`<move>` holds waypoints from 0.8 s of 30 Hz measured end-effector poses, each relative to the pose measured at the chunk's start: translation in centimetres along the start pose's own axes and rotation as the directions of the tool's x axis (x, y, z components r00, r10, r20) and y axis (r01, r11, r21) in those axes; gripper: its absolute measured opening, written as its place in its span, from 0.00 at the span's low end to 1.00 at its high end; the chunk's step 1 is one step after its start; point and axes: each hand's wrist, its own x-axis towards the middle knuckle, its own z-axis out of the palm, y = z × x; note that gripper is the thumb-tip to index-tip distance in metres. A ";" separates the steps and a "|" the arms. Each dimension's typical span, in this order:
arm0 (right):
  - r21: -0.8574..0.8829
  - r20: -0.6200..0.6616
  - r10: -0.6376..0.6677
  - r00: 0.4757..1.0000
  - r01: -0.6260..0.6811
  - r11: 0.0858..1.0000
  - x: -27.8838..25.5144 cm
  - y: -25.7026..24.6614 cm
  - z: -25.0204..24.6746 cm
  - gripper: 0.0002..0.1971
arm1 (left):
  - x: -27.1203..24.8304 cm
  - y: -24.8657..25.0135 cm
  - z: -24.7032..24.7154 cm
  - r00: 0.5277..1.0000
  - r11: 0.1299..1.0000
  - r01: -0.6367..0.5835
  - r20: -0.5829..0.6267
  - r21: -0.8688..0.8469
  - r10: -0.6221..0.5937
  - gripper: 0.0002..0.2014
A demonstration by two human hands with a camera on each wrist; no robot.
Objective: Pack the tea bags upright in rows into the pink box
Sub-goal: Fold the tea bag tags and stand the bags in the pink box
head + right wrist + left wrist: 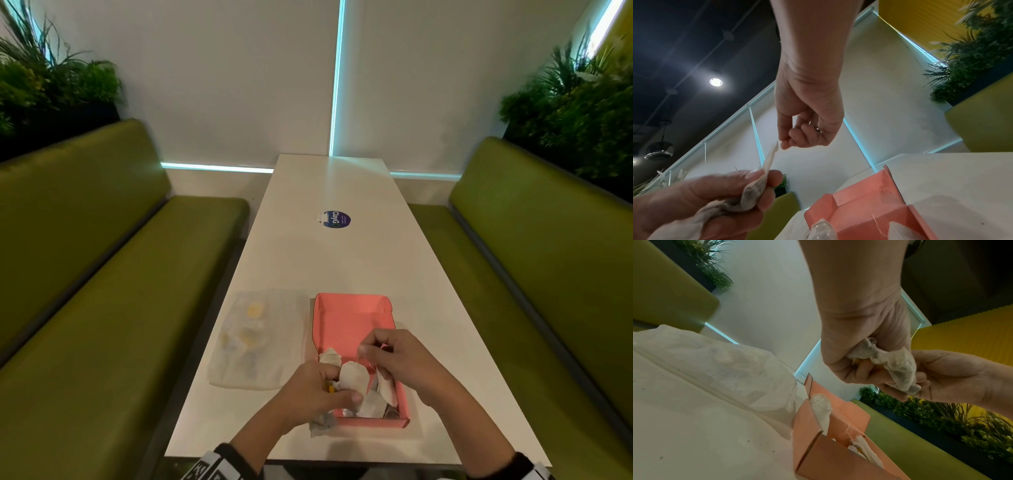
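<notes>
The pink box [349,318] lies open on the white table [335,260], with a few white tea bags [373,406] standing or leaning at its near end. My left hand [322,394] hovers over the box's near left corner and grips a crumpled bunch of tea bags [894,363]. One tea bag [354,377] sticks up out of that fist. My right hand [373,349] is just above it and pinches its top tip [777,146] between thumb and forefinger. The far half of the box shows bare pink floor.
A clear plastic bag [253,342] with more tea bags lies flat to the left of the box. A round blue sticker [337,219] sits mid-table. Green benches [102,274] run along both long sides of the table, with plants behind them.
</notes>
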 end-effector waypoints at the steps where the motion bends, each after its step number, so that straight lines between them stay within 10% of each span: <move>1: -0.021 -0.004 -0.012 1.000 0.012 1.000 0.0 0.0 0.0 0.07 | 0.0 -0.1 0.0 1.000 1.000 0.002 -0.004 0.002 -0.002 0.24; 10: -0.240 0.049 -0.024 0.999 0.035 0.970 0.8 1.5 1.0 0.05 | 0.0 -0.5 0.0 0.994 0.999 0.041 -0.106 0.036 -0.037 0.05; 16: -0.247 0.000 -0.002 1.000 0.002 0.969 2.3 3.4 1.9 0.11 | -0.3 -2.9 -1.7 0.881 0.988 0.154 -0.455 0.009 -0.133 0.17; 24: -0.522 0.150 0.069 0.986 0.020 0.853 3.9 5.5 4.9 0.15 | -0.5 -4.8 -1.1 0.910 0.933 0.306 -0.347 0.187 -0.229 0.37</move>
